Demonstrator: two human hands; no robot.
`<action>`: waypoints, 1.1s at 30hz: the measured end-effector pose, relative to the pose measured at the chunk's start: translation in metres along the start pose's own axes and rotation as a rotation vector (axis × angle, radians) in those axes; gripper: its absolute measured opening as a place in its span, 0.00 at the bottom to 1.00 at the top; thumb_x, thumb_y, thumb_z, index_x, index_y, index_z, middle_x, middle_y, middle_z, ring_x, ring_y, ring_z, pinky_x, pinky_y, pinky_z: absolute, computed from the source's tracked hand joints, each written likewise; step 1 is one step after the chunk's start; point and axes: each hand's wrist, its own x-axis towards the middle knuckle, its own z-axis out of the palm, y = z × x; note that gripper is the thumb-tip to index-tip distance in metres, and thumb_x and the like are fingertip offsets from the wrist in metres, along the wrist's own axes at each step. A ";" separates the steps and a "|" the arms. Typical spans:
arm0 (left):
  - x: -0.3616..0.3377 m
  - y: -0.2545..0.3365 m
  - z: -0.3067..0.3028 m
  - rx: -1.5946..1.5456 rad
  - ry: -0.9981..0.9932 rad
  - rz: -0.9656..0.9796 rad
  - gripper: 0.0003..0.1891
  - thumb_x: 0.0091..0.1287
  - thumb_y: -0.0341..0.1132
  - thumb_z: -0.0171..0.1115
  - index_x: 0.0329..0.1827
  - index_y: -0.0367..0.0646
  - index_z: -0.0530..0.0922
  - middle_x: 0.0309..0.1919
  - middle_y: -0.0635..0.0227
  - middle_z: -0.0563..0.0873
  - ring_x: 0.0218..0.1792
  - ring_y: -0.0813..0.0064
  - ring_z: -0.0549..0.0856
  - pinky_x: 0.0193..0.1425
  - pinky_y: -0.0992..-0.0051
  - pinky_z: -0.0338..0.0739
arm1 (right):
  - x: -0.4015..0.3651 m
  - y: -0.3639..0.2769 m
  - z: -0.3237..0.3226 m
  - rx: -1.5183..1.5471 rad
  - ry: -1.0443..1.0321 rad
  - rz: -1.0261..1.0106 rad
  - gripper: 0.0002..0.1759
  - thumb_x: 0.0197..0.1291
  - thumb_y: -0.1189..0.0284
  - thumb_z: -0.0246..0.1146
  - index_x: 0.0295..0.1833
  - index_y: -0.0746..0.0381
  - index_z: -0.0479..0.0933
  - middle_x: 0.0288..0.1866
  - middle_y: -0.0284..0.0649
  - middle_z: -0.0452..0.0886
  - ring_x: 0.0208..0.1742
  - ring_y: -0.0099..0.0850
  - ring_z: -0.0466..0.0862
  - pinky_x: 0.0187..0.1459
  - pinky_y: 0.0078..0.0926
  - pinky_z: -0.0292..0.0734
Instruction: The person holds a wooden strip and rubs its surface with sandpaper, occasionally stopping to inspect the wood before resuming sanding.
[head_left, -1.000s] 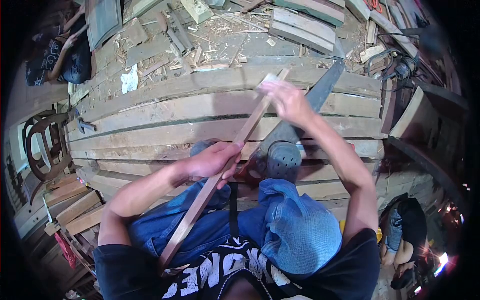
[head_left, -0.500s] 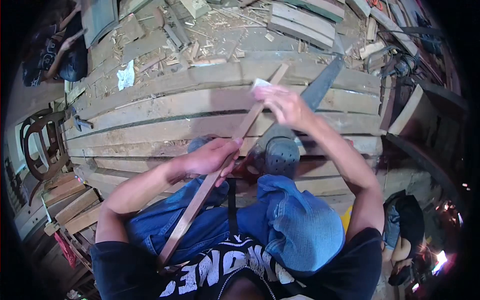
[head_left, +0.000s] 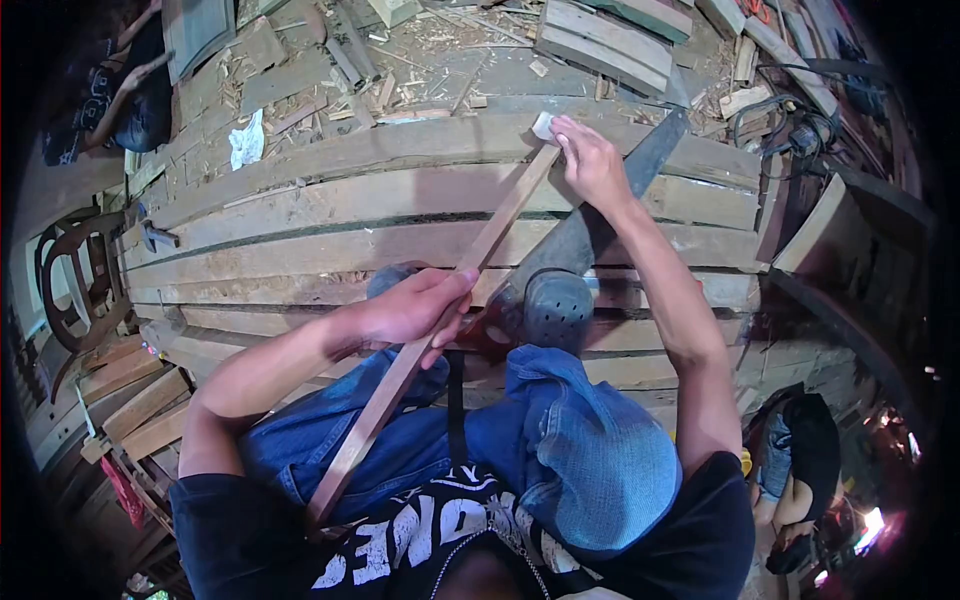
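A long, narrow wooden strip [head_left: 506,216] slants from my lap up to the planks ahead. My left hand [head_left: 420,304] is closed around its middle, thumb on top and fingers curled underneath. At the strip's far end, my right hand [head_left: 594,166] pinches a small white folded piece that looks like sandpaper [head_left: 543,126], pressed against the wood. The side facing the wood is hidden. Beside the strip lies a handsaw [head_left: 652,160], its wide dark blade pointing away to the right; my clog [head_left: 558,308] is by its handle end.
Long planks [head_left: 330,205] with gaps between them form the surface in front of me. Stacked boards [head_left: 605,45], wood chips and a white scrap [head_left: 246,140] lie beyond. A clamp-like tool [head_left: 158,237] sits left. Other people sit at far left [head_left: 145,110] and lower right [head_left: 800,450].
My right hand has slid forward along the strip to its far end with the sandpaper. My left hand keeps its hold, and the strip has shifted only slightly.
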 end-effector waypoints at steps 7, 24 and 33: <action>0.001 -0.002 0.002 -0.050 -0.008 0.010 0.25 0.79 0.55 0.36 0.34 0.42 0.66 0.12 0.67 0.72 0.09 0.71 0.75 0.14 0.74 0.70 | -0.012 -0.011 0.000 -0.029 0.019 0.167 0.14 0.65 0.70 0.59 0.52 0.63 0.82 0.55 0.49 0.83 0.62 0.45 0.79 0.61 0.39 0.76; 0.000 0.002 0.006 0.043 0.007 0.014 0.30 0.79 0.55 0.35 0.24 0.41 0.67 0.11 0.67 0.72 0.10 0.71 0.77 0.16 0.75 0.72 | -0.028 -0.104 -0.021 0.323 -0.207 -0.280 0.21 0.54 0.80 0.62 0.57 0.66 0.78 0.61 0.51 0.78 0.66 0.44 0.76 0.69 0.44 0.69; 0.005 -0.007 0.001 -0.018 -0.022 0.037 0.29 0.79 0.54 0.36 0.27 0.40 0.67 0.12 0.66 0.73 0.09 0.70 0.77 0.15 0.75 0.72 | 0.007 0.019 -0.002 0.060 -0.124 -0.041 0.14 0.67 0.76 0.54 0.54 0.66 0.79 0.57 0.52 0.81 0.63 0.46 0.78 0.69 0.43 0.69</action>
